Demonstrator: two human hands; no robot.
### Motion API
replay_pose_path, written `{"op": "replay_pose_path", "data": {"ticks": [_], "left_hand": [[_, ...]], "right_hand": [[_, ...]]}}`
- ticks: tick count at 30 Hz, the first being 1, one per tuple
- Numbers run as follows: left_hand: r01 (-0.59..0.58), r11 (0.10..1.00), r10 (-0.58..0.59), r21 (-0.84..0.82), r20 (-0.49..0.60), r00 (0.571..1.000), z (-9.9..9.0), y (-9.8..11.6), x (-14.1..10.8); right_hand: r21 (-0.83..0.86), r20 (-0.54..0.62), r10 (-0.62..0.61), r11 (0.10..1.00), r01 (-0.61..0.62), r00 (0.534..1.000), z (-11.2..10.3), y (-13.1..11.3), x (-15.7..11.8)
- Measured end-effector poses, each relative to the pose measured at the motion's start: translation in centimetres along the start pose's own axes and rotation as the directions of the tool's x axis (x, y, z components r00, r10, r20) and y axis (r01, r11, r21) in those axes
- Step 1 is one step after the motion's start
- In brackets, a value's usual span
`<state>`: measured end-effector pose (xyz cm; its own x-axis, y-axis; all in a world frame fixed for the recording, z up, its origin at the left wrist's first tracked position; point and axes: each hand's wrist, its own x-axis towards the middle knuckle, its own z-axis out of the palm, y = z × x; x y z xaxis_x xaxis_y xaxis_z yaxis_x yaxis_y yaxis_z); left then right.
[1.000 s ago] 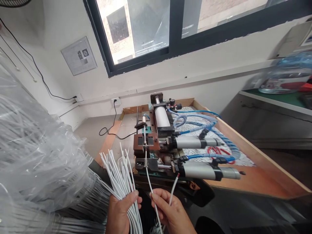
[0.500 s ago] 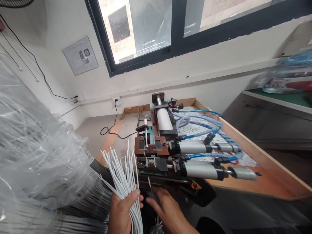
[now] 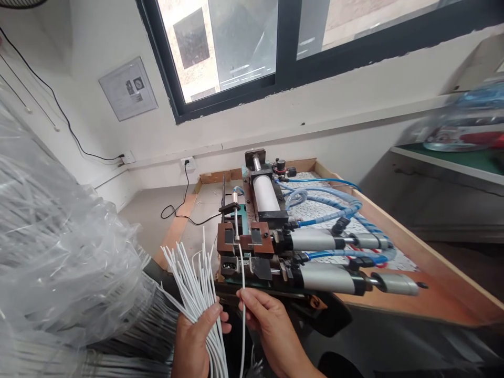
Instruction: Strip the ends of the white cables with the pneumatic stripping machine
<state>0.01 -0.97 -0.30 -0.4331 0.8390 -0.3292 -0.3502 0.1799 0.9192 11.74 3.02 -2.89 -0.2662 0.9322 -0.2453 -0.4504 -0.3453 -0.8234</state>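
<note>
A bundle of white wires (image 3: 196,286) fans upward from my left hand (image 3: 200,336), which is closed round it with the thumb across the front. Between the thumb and fingers of my right hand (image 3: 268,325) a single white wire (image 3: 242,273) is pinched upright. Its upper end reaches into the gap between the jaws of a pneumatic wire-stripping machine (image 3: 246,244), just in front of the brown blocks. Whether the wire touches the jaws I cannot tell.
Silver air cylinders (image 3: 326,278) and blue hoses (image 3: 331,205) extend right from the machine, inside a wooden-edged tray (image 3: 444,283). Plastic-wrapped wire bundles (image 3: 79,252) crowd the left. A green-topped shelf (image 3: 452,160) with a plastic bottle is at right. A black cord (image 3: 177,212) lies behind.
My right hand, blurred and loosely spread before, has moved slightly up and now pinches one wire. That wire's tip has risen into the machine's jaws. My left hand keeps the bundle.
</note>
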Motion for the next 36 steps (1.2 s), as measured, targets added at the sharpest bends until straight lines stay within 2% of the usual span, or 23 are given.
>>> {"op": "replay_pose_path", "data": {"ticks": [10,13,15,17,21,25,28,32,36], "left_hand": [[0.021,1.0,-0.021,0.004,-0.005,1.0,0.0,-0.3,0.1],[-0.01,1.0,0.01,0.02,0.013,1.0,0.2,-0.3,0.0],[-0.021,0.999,0.019,0.039,0.06,0.998,0.3,-0.1,-0.1],[-0.039,0.998,0.032,0.054,0.126,0.991,0.3,0.1,-0.2],[-0.088,0.996,0.081,0.031,0.184,0.98,0.3,0.4,-0.3],[-0.061,0.998,0.059,0.02,0.096,0.994,0.0,0.4,0.0],[-0.017,1.0,0.016,0.019,0.061,0.998,-0.1,0.4,0.1],[-0.028,0.999,0.026,0.02,0.09,0.996,0.0,0.8,0.2],[-0.047,0.999,0.046,0.015,0.07,0.996,0.2,1.1,0.2]], "right_hand": [[0.116,0.02,0.102,0.988,-0.103,0.995,0.4,-1.1,0.7],[0.101,0.111,0.122,0.986,-0.133,0.986,0.6,-1.0,0.5],[0.049,0.22,0.138,0.987,-0.152,0.966,0.9,-0.9,0.2],[-0.027,0.264,0.131,0.991,-0.129,0.955,1.3,-0.7,-0.2],[-0.081,0.118,0.051,0.996,-0.042,0.992,1.4,-0.2,-0.5],[0.035,-0.022,0.013,0.999,-0.013,1.0,1.2,-0.2,-0.3],[0.154,-0.114,0.041,0.988,-0.023,0.993,1.3,-0.5,0.0],[0.306,-0.14,0.112,0.95,-0.064,0.984,1.5,-1.0,0.4],[0.408,-0.103,0.165,0.906,-0.11,0.981,1.5,-1.3,0.9]]}}
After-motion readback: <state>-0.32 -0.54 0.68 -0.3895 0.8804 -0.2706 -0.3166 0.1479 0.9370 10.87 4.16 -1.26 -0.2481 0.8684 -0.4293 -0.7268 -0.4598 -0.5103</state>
